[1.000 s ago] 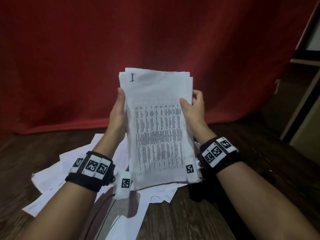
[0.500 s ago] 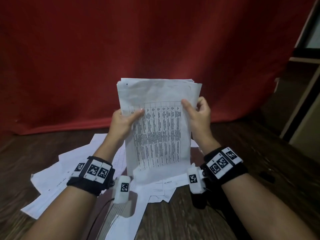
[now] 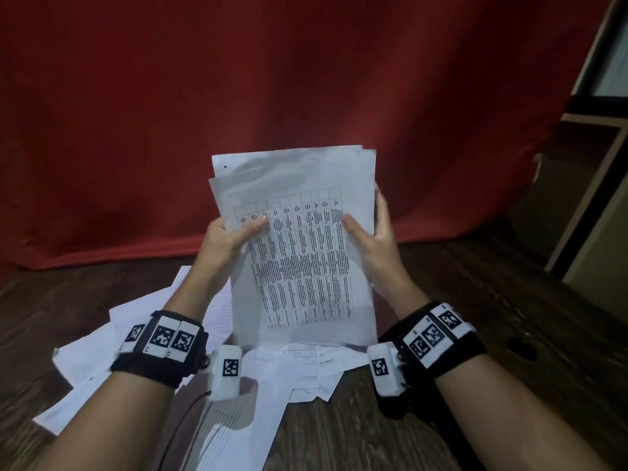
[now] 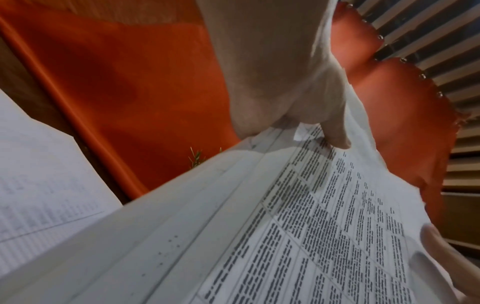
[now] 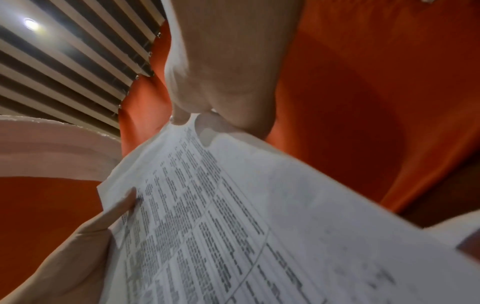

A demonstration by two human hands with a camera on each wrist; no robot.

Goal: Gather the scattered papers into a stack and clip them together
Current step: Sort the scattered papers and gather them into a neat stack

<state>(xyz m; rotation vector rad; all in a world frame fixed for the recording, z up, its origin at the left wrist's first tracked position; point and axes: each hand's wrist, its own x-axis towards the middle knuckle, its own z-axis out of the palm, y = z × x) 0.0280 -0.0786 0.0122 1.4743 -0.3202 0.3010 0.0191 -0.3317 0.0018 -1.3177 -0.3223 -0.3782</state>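
I hold a stack of white papers (image 3: 299, 253) upright in front of me, its front sheet carrying a printed table. My left hand (image 3: 229, 237) grips the left edge, thumb across the front sheet. My right hand (image 3: 372, 232) grips the right edge, thumb in front and fingers behind. The front sheet sits lower than, and skewed against, the sheets behind it. In the left wrist view my left thumb (image 4: 335, 135) presses on the stack (image 4: 285, 226). The right wrist view shows the stack (image 5: 233, 205) pinched by my right hand (image 5: 228, 82). Loose sheets (image 3: 136, 355) lie under the stack.
The wooden surface (image 3: 475, 300) carries more scattered sheets (image 3: 306, 365) near my wrists. A small dark object (image 3: 520, 346) lies to the right, too dim to identify. A red curtain (image 3: 272, 96) hangs behind, and a shelf unit (image 3: 594, 164) stands at the right.
The stack has come down from a raised position toward the loose sheets. My left thumb has moved onto the front sheet, which has slipped lower and skewed against the others.
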